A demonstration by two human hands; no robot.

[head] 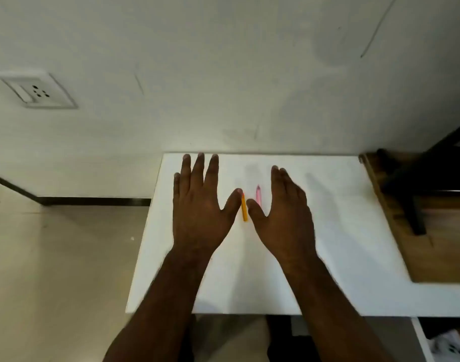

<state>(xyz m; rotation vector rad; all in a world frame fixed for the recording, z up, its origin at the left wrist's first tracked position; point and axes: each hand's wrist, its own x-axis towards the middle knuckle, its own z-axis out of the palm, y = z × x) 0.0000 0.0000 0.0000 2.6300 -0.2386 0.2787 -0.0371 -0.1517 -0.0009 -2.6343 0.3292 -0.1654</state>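
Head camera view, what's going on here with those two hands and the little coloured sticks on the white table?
A person holds the left hand and right hand flat, fingers straight, palms down over the white table. Between the thumbs lie an orange crayon and a pink crayon, side by side. Neither is gripped. The left thumb tip sits right by the orange one, though contact cannot be told.

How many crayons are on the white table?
2. A thin orange crayon lies between the left hand and right hand, by the left thumb. A thin pink crayon lies right of it, partly behind the right hand. Others may hide under the hands.
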